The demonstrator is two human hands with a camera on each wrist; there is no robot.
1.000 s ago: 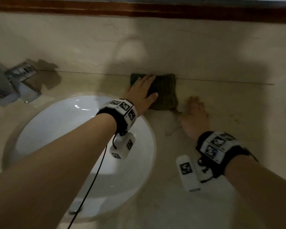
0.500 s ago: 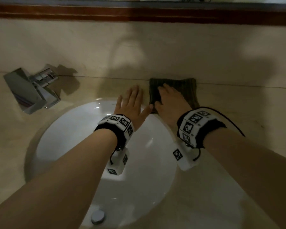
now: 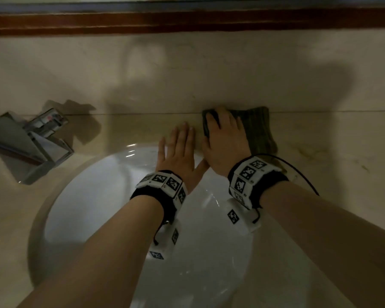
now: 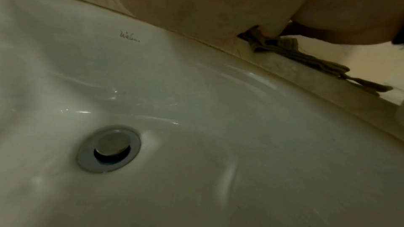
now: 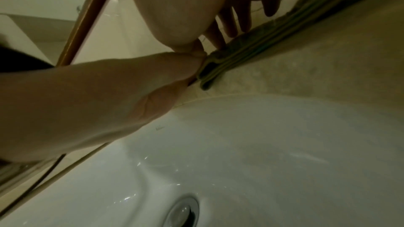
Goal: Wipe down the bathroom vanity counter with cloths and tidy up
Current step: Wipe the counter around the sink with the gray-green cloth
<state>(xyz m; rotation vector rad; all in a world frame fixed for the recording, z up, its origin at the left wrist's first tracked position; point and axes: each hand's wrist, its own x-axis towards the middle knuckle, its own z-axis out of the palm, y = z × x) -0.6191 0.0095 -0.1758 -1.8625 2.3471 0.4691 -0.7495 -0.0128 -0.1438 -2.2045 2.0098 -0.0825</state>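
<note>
A dark green folded cloth (image 3: 260,130) lies on the beige counter (image 3: 325,152) against the back wall, behind the sink's right side. My right hand (image 3: 218,134) lies flat on the cloth's left half and presses it down with fairly straight fingers. My left hand (image 3: 187,147) rests flat on the bare counter just left of the cloth, fingers spread, with its thumb touching the right thumb. The cloth's layered edge (image 5: 251,44) shows under the right fingers in the right wrist view, and the cloth (image 4: 306,58) also appears on the rim in the left wrist view.
The white oval sink (image 3: 98,196) sits under both wrists, with its metal drain (image 4: 109,148) at the bottom. A chrome faucet (image 3: 29,143) stands at the left. A beige backsplash (image 3: 187,74) rises behind the cloth, under a wooden mirror frame (image 3: 187,21).
My left hand slid off the cloth onto the counter at its left. My right hand came over from the counter at the right and settled on the cloth.
</note>
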